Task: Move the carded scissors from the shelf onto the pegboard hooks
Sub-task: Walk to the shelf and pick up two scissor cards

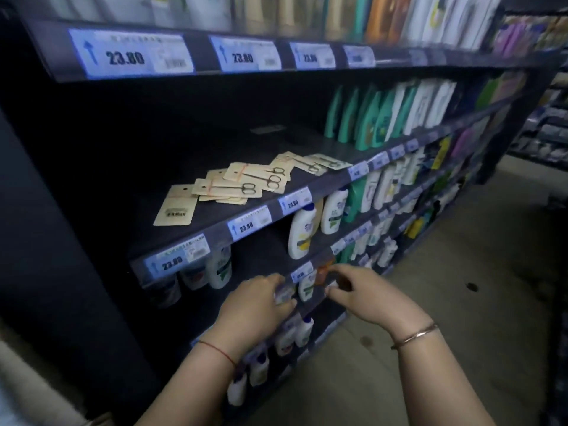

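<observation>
Tan carded scissors (pixel 246 182) sprawl lengthwise along shelf (pixel 172 238) | both hands below it | left hand (pixel 256 305) nearer, right hand (pixel 365 298) | both loosely curled, holding nothing

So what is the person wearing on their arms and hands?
No sleeves show and there are no gloves: both arms are bare. The left hand has a thin red string tied round its wrist. The right hand has a slim, shiny metal bangle round its wrist. No rings or watch can be seen.
</observation>
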`<action>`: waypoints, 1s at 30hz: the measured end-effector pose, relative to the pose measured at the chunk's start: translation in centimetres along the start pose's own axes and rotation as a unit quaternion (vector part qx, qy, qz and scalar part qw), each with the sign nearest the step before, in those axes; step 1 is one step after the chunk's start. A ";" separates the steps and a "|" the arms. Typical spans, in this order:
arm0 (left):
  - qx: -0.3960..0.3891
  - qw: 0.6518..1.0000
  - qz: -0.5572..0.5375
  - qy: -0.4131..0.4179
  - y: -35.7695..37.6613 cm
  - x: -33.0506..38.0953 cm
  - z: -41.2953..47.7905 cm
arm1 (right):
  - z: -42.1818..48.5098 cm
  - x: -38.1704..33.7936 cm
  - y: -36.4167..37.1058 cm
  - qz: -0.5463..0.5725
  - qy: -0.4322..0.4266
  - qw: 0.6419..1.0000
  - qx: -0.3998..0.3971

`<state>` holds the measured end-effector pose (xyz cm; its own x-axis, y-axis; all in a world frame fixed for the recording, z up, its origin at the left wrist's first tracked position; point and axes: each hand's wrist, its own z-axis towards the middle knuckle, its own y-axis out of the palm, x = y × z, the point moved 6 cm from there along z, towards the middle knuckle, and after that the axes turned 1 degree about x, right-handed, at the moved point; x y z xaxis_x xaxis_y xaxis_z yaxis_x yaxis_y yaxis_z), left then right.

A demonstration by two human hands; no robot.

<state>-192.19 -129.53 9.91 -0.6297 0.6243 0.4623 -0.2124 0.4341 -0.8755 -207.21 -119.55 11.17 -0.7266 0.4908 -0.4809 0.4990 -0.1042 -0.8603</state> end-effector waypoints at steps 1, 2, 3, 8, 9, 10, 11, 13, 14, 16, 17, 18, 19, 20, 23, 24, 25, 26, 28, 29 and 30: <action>0.008 1.000 0.008 -0.012 -0.3 0.3 0.9 | 1.2 0.5 -0.7 0.005 -0.017 1.000 -0.003; 0.020 0.999 0.016 -0.025 -0.5 0.7 1.9 | 2.4 1.1 -1.4 0.008 -0.034 0.999 -0.008; 0.035 0.998 0.022 -0.038 -0.8 1.2 2.8 | 3.6 1.6 -2.1 0.009 -0.053 0.998 -0.012; 0.108 0.988 0.024 -0.105 -1.8 5.2 6.0 | 8.6 4.1 -6.4 -0.023 -0.147 0.988 -0.049; 0.119 0.985 0.025 -0.119 -1.9 6.1 6.5 | 9.3 4.5 -7.2 -0.030 -0.165 0.984 -0.057; 0.130 0.982 0.031 -0.132 -2.1 7.0 7.0 | 10.1 4.8 -7.9 -0.036 -0.178 0.981 -0.066; 0.142 0.979 0.040 -0.140 -2.4 7.8 7.5 | 10.8 5.1 -8.7 -0.040 -0.194 0.978 -0.070; 0.162 0.973 0.048 -0.156 -2.9 9.3 8.4 | 12.1 5.2 -10.3 -0.044 -0.225 0.971 -0.072; 0.173 0.970 0.048 -0.163 -3.2 9.9 8.7 | 12.8 5.2 -11.1 -0.044 -0.238 0.967 -0.073; 0.200 0.963 0.050 -0.173 -4.1 10.7 9.3 | 13.9 5.1 -12.3 -0.041 -0.262 0.962 -0.065; 0.211 0.960 0.052 -0.179 -4.5 10.9 9.6 | 14.4 4.9 -12.9 -0.041 -0.274 0.959 -0.056; 0.222 0.956 0.052 -0.185 -5.1 11.1 9.8 | 14.9 4.6 -13.3 -0.038 -0.284 0.957 -0.051; 0.234 0.952 0.047 -0.190 -5.6 11.1 10.0 | 15.4 4.3 -13.6 -0.033 -0.293 0.954 -0.048; 0.245 0.949 0.041 -0.196 -6.2 11.0 10.1 | 15.9 3.9 -13.8 -0.027 -0.299 0.953 -0.047; 0.285 0.936 0.032 -0.203 -8.0 10.1 10.3 | 17.3 2.2 -13.8 -0.007 -0.320 0.946 -0.046; 0.297 0.931 0.028 -0.209 -8.5 9.5 10.2 | 17.8 1.4 -13.6 -0.003 -0.326 0.944 -0.050; 0.308 0.926 0.027 -0.215 -9.1 8.9 10.1 | 18.2 0.6 -13.4 -0.001 -0.331 0.942 -0.057; 0.316 0.922 0.026 -0.224 -9.6 8.1 10.1 | 18.6 -0.3 -13.2 -0.001 -0.336 0.940 -0.064; 0.327 0.915 0.023 -0.237 -10.5 6.5 10.0 | 19.6 -1.9 -12.7 -0.004 -0.343 0.937 -0.065; 0.332 0.912 0.020 -0.241 -10.9 5.6 9.9 | 20.1 -2.7 -12.5 -0.006 -0.349 0.935 -0.061; 0.336 0.909 0.019 -0.245 -11.3 4.7 9.9 | 20.7 -3.5 -12.2 -0.008 -0.353 0.934 -0.053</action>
<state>-200.17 -137.91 20.56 -0.8685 0.1947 0.4558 -0.4883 -0.1789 -0.8541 -220.52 -137.91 19.88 -0.8462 -0.2056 -0.4916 0.5018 0.0033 -0.8650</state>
